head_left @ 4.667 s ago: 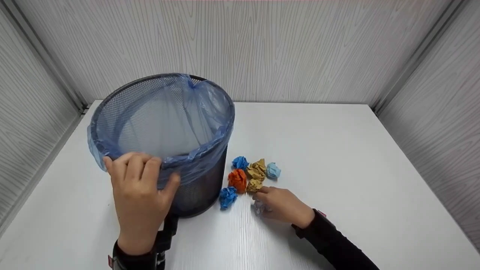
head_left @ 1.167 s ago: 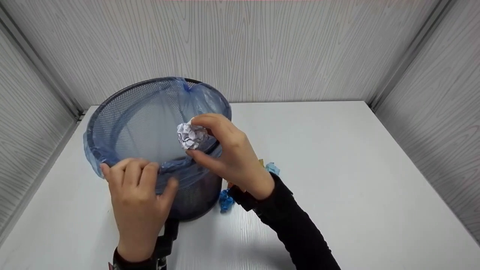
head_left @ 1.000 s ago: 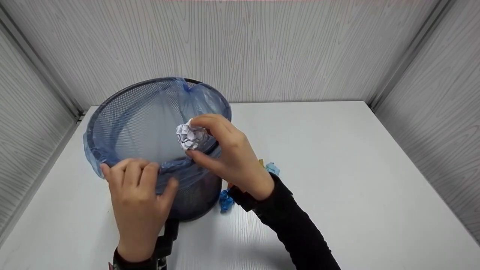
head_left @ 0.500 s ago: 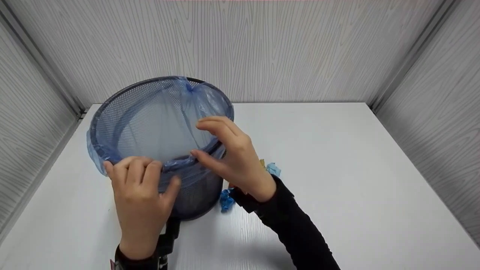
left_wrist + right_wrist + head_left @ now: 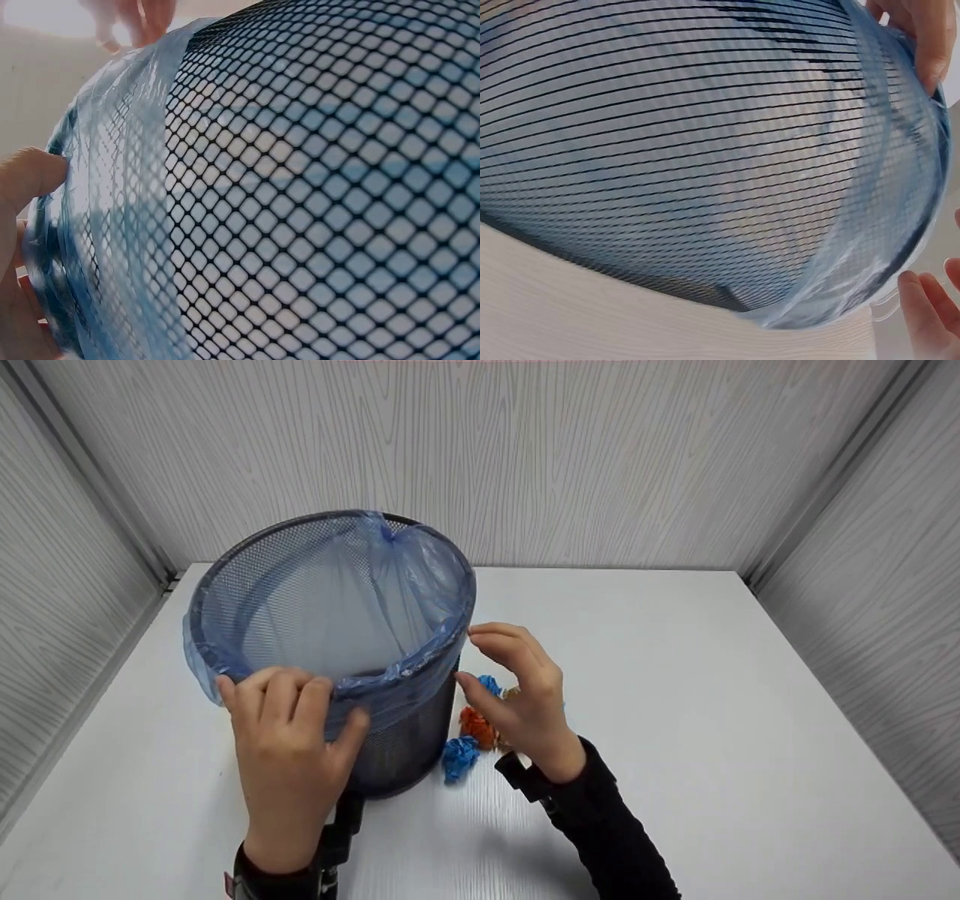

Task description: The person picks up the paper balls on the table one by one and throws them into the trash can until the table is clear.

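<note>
My left hand (image 5: 289, 757) grips the near rim of a black mesh wastebasket (image 5: 405, 754), fingers curled over the edge. A translucent blue bin bag (image 5: 330, 615) lines the basket and folds down outside its rim. Just right of the rim is my right hand (image 5: 532, 697), holding nothing, its thumb and fingers spread apart. Under and beside it lie crumpled paper balls: an orange paper ball (image 5: 478, 726), a blue paper ball (image 5: 459, 757) and another blue one behind. A tan ball is mostly hidden by the right hand. In the left wrist view the left thumb (image 5: 34, 176) presses the bag.
A white table (image 5: 675, 697) carries the basket, which stands on its left half. Pale wood-grain panels (image 5: 600, 465) enclose the table at the back and both sides. The paper balls sit close to the basket's right side.
My right hand picked up a white paper ball, carried it over the basket and let go. The ball is out of sight. The hand has since moved right, outside the rim; the left hand keeps its hold.
</note>
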Demonstrator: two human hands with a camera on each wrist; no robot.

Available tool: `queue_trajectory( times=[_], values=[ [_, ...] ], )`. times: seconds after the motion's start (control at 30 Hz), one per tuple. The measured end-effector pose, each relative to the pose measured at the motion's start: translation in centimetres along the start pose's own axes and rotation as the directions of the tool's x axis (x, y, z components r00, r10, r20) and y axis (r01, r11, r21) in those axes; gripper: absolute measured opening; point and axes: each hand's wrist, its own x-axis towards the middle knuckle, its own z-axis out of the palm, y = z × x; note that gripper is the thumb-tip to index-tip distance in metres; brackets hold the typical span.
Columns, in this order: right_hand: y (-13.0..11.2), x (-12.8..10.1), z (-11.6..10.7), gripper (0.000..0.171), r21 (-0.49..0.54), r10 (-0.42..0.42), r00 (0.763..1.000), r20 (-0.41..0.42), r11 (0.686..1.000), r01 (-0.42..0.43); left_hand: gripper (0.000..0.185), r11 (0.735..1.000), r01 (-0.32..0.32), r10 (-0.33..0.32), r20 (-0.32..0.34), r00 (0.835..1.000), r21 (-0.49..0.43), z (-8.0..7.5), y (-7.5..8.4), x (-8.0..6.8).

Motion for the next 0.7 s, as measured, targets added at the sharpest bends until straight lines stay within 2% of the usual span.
queue_trajectory(
  times=[0.2, 0.37, 0.57, 0.7],
  values=[
    [1.3, -1.9, 0.0, 0.030, -0.051, 0.055, 0.994, 0.098, 0.997, -0.050, 0.031, 1.000, -0.001, 0.001, -0.011, 1.000, 0.000, 0.0, 0.1, 0.1],
    [2.0, -2.9, 0.0, 0.030, -0.104, 0.099, 0.972, 0.214, 0.991, -0.078, 0.032, 1.000, -0.007, 0.007, -0.020, 1.000, 0.002, 0.0, 0.1, 0.1],
    [3.0, -4.4, 0.0, 0.029, -0.156, 0.126, 0.931, 0.341, 0.985, -0.076, 0.030, 1.000, -0.005, 0.005, -0.004, 1.000, 0.010, -0.1, 0.0, 0.0],
    [3.4, -5.4, -0.3, 0.028, -0.204, 0.131, 0.894, 0.428, 0.978, -0.045, 0.029, 1.000, -0.003, 0.003, 0.009, 1.000, 0.012, -0.1, 0.0, -0.1]
  ],
)
